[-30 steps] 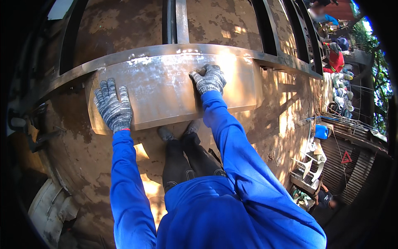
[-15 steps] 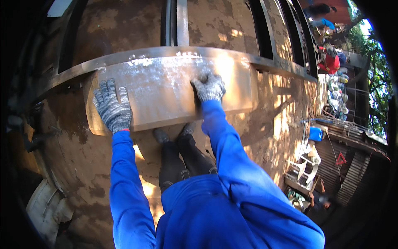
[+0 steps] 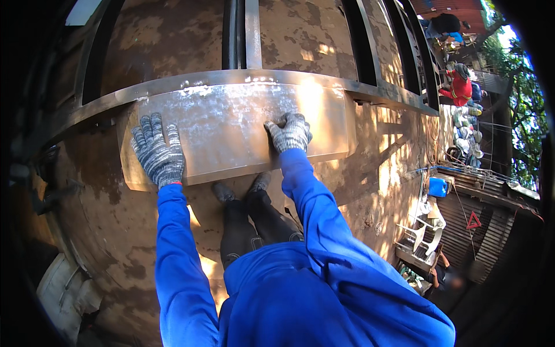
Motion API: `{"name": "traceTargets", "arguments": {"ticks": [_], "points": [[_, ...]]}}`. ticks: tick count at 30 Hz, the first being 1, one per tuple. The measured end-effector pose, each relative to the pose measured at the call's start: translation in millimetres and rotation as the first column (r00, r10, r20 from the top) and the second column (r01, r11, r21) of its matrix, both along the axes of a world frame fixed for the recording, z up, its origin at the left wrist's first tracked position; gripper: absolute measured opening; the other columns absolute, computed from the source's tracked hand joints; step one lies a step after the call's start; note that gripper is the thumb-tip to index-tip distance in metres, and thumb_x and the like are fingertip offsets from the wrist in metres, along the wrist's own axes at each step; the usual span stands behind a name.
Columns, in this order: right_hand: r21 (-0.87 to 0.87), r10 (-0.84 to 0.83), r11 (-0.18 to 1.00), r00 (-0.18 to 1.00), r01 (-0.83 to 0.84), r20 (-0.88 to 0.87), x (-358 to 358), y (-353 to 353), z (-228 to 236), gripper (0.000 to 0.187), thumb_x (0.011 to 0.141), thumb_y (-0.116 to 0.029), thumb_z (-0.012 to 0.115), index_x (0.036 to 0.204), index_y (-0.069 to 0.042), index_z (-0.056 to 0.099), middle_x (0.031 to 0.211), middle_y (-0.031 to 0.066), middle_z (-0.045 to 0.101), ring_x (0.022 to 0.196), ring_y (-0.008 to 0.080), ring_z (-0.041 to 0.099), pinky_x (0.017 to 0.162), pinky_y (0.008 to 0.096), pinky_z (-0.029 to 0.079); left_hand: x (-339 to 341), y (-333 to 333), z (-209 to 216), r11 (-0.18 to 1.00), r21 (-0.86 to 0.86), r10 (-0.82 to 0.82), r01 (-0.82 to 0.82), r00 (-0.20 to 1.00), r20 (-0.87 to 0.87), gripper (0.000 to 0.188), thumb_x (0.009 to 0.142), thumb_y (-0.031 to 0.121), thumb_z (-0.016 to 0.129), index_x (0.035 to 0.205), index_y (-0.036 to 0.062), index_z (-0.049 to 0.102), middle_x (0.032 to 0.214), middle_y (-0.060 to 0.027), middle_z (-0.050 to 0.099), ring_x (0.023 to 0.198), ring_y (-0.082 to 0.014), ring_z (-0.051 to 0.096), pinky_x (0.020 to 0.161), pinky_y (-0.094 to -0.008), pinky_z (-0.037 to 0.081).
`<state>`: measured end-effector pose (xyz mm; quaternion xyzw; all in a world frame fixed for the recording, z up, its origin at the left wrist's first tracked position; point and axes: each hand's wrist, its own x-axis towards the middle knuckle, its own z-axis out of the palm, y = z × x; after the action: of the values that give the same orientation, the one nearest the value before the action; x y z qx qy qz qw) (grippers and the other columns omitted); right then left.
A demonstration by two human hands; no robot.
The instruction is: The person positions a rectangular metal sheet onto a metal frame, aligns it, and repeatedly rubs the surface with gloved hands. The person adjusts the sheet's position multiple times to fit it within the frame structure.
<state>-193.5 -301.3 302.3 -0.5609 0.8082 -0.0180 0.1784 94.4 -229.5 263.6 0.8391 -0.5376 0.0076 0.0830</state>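
A box-like metal panel [image 3: 219, 139] with whitish smears juts toward me from a long metal frame rail [image 3: 191, 80]. On its left end my left hand [image 3: 159, 149], in a grey knitted glove, lies flat with the fingers stretched out. My right hand [image 3: 291, 133], gloved alike, rests on the right half of the panel with its fingers curled in. Whatever it may hold is hidden under the glove; a dark patch shows beside and below it.
Metal bars [image 3: 252, 34] run away from the rail over brown, stained ground [image 3: 139, 231]. At the right stand a blue container [image 3: 438, 187], a white plastic chair [image 3: 425, 231] and corrugated sheets [image 3: 491, 231]. Another person in red [image 3: 461, 89] is at the far right; others are nearby.
My right hand has shifted slightly toward me over the panel and looks less blurred. The left hand stays in place. The whole view has moved a little.
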Motion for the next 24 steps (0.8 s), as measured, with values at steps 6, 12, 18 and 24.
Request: {"name": "traceTargets", "arguments": {"ticks": [6,12,18,24], "points": [[0.001,0.009,1.000,0.999,-0.009,-0.036,8.5,8.5,3.4,0.048,0.070,-0.048,0.086,0.100,-0.012,0.074,0.112,0.0124,0.066,0.114,0.0343,0.059,0.100,0.0466,0.047,3.2,-0.2,3.3,1.000,-0.003,-0.009,0.009,1.000,0.017,0.055,0.100,0.043,0.051,0.148,0.0145,0.050,0.155,-0.0124,0.046,0.144,-0.0404,0.036,0.122,-0.0517,0.021],[-0.012,-0.021,1.000,1.000,0.021,0.006,5.7,-13.7,12.2,0.044,0.072,-0.047,0.085,0.095,-0.012,0.076,0.115,0.0142,0.065,0.115,0.0350,0.058,0.101,0.0469,0.047,-5.5,-0.6,3.9,0.999,-0.042,-0.025,0.025,1.000,0.009,0.054,0.099,0.040,0.053,0.146,0.0126,0.052,0.154,-0.0142,0.047,0.143,-0.0415,0.038,0.122,-0.0515,0.022],[0.001,0.012,1.000,1.000,-0.012,-0.017,8.2,6.6,6.6,0.039,0.073,-0.047,0.084,0.094,-0.015,0.076,0.117,0.0116,0.065,0.116,0.0329,0.058,0.101,0.0466,0.048,6.2,2.8,1.5,0.997,-0.075,-0.013,0.014,1.000,0.015,0.055,0.099,0.039,0.053,0.147,0.0115,0.052,0.153,-0.0145,0.048,0.143,-0.0422,0.037,0.121,-0.0514,0.023],[-0.036,0.037,0.999,0.999,-0.037,0.009,10.6,8.4,3.6,0.041,0.073,-0.049,0.083,0.091,-0.013,0.076,0.115,0.0127,0.065,0.112,0.0340,0.059,0.099,0.0452,0.049,7.2,4.0,-1.5,0.999,-0.040,-0.010,0.011,1.000,0.010,0.055,0.101,0.043,0.050,0.147,0.0139,0.051,0.154,-0.0142,0.047,0.143,-0.0418,0.037,0.121,-0.0506,0.023]]}}
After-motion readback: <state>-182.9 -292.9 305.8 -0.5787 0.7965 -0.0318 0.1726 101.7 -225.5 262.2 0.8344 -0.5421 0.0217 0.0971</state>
